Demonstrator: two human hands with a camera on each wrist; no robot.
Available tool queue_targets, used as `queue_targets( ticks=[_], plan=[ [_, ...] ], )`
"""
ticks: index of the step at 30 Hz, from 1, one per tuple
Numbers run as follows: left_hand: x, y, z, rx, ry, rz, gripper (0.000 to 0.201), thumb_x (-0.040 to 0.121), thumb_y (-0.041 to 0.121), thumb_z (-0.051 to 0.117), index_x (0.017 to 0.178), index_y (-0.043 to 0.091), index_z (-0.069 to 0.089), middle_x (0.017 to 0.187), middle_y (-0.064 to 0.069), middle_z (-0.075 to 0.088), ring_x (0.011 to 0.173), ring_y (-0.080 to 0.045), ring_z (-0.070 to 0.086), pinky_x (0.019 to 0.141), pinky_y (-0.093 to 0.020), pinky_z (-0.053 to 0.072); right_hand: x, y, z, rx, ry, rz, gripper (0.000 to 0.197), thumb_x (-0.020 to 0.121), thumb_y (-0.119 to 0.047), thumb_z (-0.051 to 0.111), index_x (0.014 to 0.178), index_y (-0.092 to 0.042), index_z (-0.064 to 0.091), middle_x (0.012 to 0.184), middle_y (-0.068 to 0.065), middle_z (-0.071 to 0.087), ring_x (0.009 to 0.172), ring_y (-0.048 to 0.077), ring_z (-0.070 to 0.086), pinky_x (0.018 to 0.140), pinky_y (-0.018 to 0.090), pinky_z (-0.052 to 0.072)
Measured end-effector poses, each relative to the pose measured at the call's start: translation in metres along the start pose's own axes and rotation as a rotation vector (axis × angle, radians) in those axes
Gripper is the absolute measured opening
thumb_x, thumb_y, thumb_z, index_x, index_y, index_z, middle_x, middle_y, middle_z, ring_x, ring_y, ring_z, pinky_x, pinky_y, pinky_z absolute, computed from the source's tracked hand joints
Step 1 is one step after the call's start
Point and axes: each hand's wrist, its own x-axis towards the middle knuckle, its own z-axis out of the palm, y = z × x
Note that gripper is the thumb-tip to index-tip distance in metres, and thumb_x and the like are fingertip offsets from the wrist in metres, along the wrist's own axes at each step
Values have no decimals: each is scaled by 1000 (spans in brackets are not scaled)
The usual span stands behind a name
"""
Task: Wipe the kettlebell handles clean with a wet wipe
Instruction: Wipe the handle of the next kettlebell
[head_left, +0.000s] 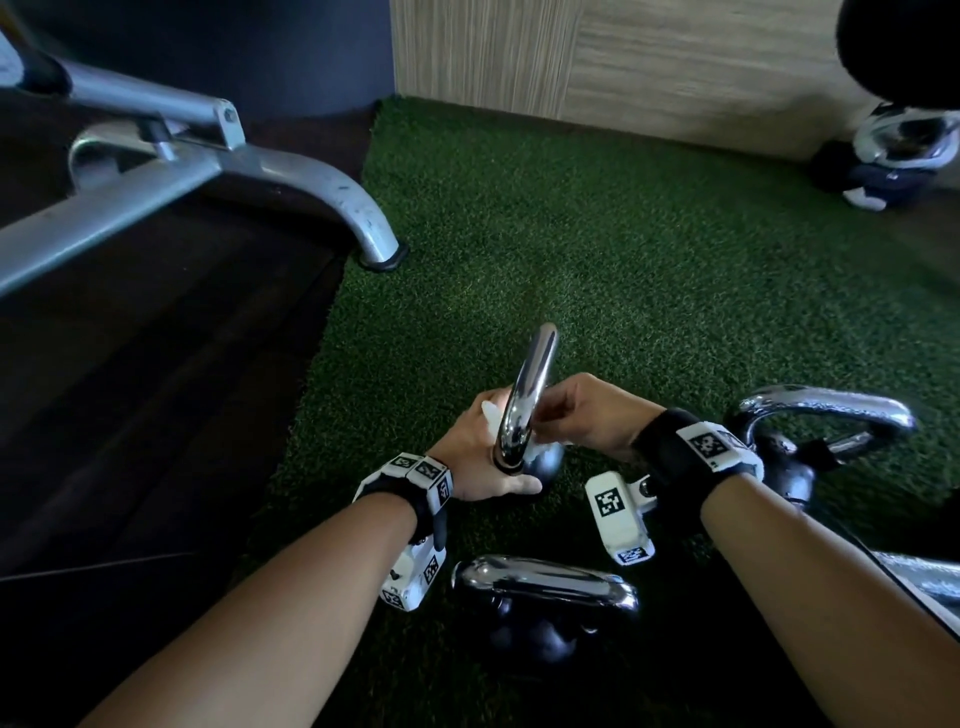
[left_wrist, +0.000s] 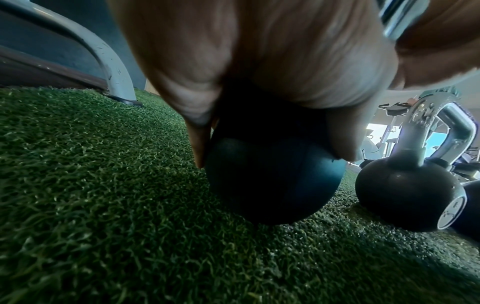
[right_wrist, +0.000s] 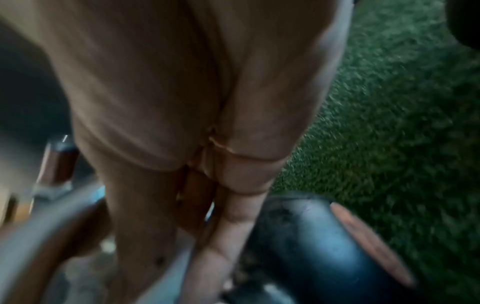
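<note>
Centre of the head view: chrome kettlebell handle (head_left: 530, 395), rising toward 12 o'clock from a dark ball (head_left: 545, 460) seated on green turf (head_left: 623, 260). White wet wipe (head_left: 491, 413) bunched against the handle's lower leg, showing at 9 o'clock of the chrome and again near its foot.

Left hand (head_left: 475, 457) cupped low on the ball at 8 o'clock, thumb and fingers curved over the dark surface in the left wrist view, steadying the weight. Right hand (head_left: 582, 415) at 3 o'clock of the handle, fingers curled in toward the chrome; whether pinching the wipe or only pressing it cannot be told, with the right wrist view blurred.

Outward: second kettlebell (head_left: 545, 597) at 6 o'clock, third kettlebell (head_left: 810, 431) at 3 o'clock, both chrome-handled and apparently not yet wiped. Grey bench leg (head_left: 358, 218) at 10 o'clock.

Likely risks: wet chrome slipping under the rubbing hand; ball rolling or tipping off the soft turf if the steadying grip eases, toward the near neighbour at 6 o'clock; wipe bunching so the inner curve gets skipped; knuckles pinched between handle and ball.
</note>
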Motion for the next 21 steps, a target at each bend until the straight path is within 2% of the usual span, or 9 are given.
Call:
queue_targets(
  ticks=[3, 5, 7, 8, 10, 13, 16, 18, 21],
  plan=[
    [2, -8, 8, 23, 14, -7, 122, 54, 77, 75, 153, 25, 27, 144, 3, 40, 140, -14, 32, 122, -37, 32, -5, 1, -2, 297, -23, 53, 29, 87, 19, 58, 95, -1, 76, 92, 11, 79, 80, 17, 77, 74, 24, 62],
    [4, -12, 11, 84, 5, -21, 121, 53, 82, 69, 151, 24, 30, 147, 4, 34, 138, -13, 30, 122, -36, 32, -3, 4, -3, 437, -47, 73, 23, 75, 13, 75, 94, 0, 77, 90, 13, 79, 76, 19, 78, 69, 26, 63],
    [6, -14, 13, 88, 1, -49, 115, 51, 83, 70, 146, 27, 36, 150, 8, 33, 138, -12, 32, 120, -38, 34, 2, 12, -6, 557, -21, 70, 46, 53, -3, 97, 95, 0, 78, 90, 16, 78, 76, 22, 78, 69, 29, 64],
    [7, -15, 13, 83, 2, -59, 114, 50, 82, 71, 146, 29, 37, 151, 9, 33, 139, -12, 33, 120, -39, 36, 5, 14, -6, 612, 6, 61, 56, 45, -9, 102, 95, -1, 79, 90, 16, 78, 76, 22, 78, 69, 29, 65],
    [8, -17, 14, 67, 15, -50, 117, 49, 82, 72, 148, 33, 35, 156, 11, 30, 142, -14, 33, 119, -40, 36, 7, 20, -7, 687, 57, 21, 61, 39, -15, 106, 93, -3, 81, 89, 15, 79, 75, 20, 78, 69, 27, 64],
    [7, -18, 17, 45, 26, -27, 120, 48, 79, 74, 151, 34, 32, 159, 11, 27, 146, -12, 28, 121, -39, 34, 5, 23, -7, 714, 40, 5, 57, 45, -15, 105, 94, -3, 79, 89, 14, 78, 78, 20, 78, 72, 28, 64],
    [6, -13, 14, -2, 43, -25, 125, 48, 73, 79, 155, 34, 26, 154, 11, 32, 144, -11, 28, 121, -39, 35, 4, 18, -5, 719, 16, 13, 59, 55, 0, 95, 106, 3, 64, 88, 16, 78, 78, 23, 78, 71, 32, 65],
    [3, -9, 11, -26, 52, -22, 126, 49, 69, 80, 155, 29, 25, 152, 6, 35, 145, -13, 28, 121, -41, 34, 7, 13, -4, 731, 129, -12, 42, 65, 6, 79, 102, 3, 60, 84, 15, 78, 72, 22, 78, 66, 31, 64],
    [-2, -1, 6, -72, 49, -46, 126, 52, 58, 87, 155, 25, 24, 153, 2, 31, 146, -15, 29, 122, -42, 33, 17, 9, -3, 789, 395, -80, 24, 75, 9, 63, 98, 1, 64, 81, 13, 77, 68, 21, 76, 63, 27, 63]
  ],
)
